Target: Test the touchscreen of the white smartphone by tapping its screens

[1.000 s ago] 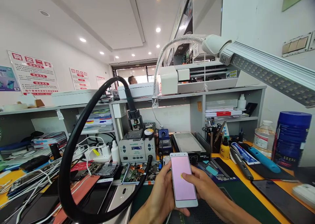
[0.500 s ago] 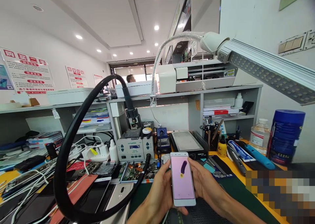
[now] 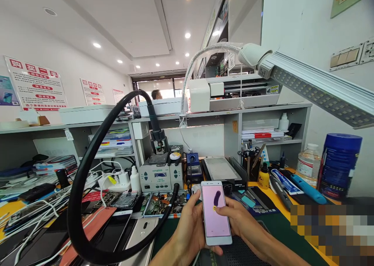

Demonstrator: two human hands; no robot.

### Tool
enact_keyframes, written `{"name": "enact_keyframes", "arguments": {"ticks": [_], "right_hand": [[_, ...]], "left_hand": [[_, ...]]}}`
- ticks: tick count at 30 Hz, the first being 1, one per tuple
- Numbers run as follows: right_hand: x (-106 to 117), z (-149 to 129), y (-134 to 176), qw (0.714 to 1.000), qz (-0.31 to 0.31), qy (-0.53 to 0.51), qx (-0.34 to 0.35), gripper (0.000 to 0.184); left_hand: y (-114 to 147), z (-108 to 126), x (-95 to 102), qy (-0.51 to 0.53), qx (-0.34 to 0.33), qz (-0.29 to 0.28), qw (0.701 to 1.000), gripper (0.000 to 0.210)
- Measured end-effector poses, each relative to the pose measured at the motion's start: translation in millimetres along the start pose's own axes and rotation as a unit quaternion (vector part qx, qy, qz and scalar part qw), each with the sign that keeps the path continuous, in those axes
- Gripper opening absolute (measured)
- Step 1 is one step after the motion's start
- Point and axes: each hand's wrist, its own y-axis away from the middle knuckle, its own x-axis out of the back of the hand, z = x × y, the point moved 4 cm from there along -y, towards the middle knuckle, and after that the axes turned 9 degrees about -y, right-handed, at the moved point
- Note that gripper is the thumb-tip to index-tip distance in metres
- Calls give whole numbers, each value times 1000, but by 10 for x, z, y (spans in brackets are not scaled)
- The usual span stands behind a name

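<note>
A white smartphone (image 3: 216, 223) stands tilted up over the bench, its lit pink screen showing a dark purple streak and a small yellow mark. My left hand (image 3: 189, 223) is wrapped round the phone's left side and back, with fingertips showing under its lower edge. From the right, my right hand (image 3: 241, 219) grips the phone's edge, its thumb lying over the screen beside the yellow mark. The right fingers behind the phone are hidden. A pale cable runs down below the phone near my left hand.
A thick black hose (image 3: 73, 203) loops on the left from the soldering station (image 3: 160, 177). Behind the phone sit a tray of circuit boards (image 3: 152, 207) and a flat heating plate (image 3: 222, 168). Phones and cables crowd the left; bottles, tools and a blue canister (image 3: 340, 164) stand right.
My right thumb has moved from the phone's right edge onto the screen, near the yellow mark. My left hand and the phone have hardly moved; the view has shifted slightly.
</note>
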Motion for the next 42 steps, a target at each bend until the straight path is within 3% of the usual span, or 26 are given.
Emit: {"name": "enact_keyframes", "arguments": {"ticks": [5,9,15,21,27,32,42], "right_hand": [[7,8,15,1000,19,10,-6,47],[-14,1,49,999,18,-26,-26,51],[-17,-16,77,995,9,-74,-63,63],[-8,-8,16,988,-62,-134,-36,67],[-1,25,-3,999,-17,-38,0,41],[-12,-3,16,1000,-5,13,14,35],[24,15,29,998,27,-43,-41,51]], "left_hand": [[-17,-64,3,-65,-20,36,997,70],[-30,-98,-42,-94,-18,18,995,73],[-5,-73,-86,-57,-5,2,998,74],[-13,-40,-37,23,-4,-14,1000,80],[0,2,-24,47,3,-9,999,85],[1,-7,-32,27,1,-1,1000,85],[-17,-66,-39,-8,-2,9,1000,77]]}}
